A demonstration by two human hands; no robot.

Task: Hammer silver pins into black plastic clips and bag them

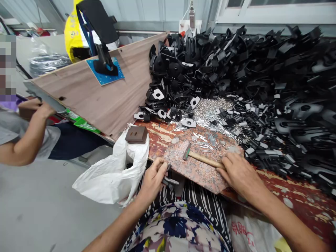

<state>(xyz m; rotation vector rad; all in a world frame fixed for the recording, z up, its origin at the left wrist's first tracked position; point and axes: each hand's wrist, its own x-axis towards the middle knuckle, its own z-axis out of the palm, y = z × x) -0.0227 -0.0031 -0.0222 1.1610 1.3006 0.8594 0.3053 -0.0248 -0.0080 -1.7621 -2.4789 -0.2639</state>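
Grey cloth covers the shoulder of a co-worker (28,138) at your far left, well apart from your own work. Next comes the white sack (110,180), with a brown block (136,134) lying on its upper edge, just beside the bench.

Your left hand (154,176) is closed on a black part (171,182), pinched between thumb and fingers at the near left edge of the stone slab (203,178). The piece pokes out to the right of your fingertips, over your lap; whether it touches the slab's edge, you cannot tell from this angle.

From that grip, the hammer (204,160) lies to the right and a little farther from you. Its head is at the left end, so your left hand is the nearer one to it. The handle's long axis slants across the slab, running right and slightly towards you. Loose metal pins (203,141) lie just beyond it on the stone.

Your right hand (239,173) is wrapped around the handle's end, palm down, at the slab's right side. Farther right, small black clips (256,110) spread over the bench, below a tall heap of black mouldings (244,63).
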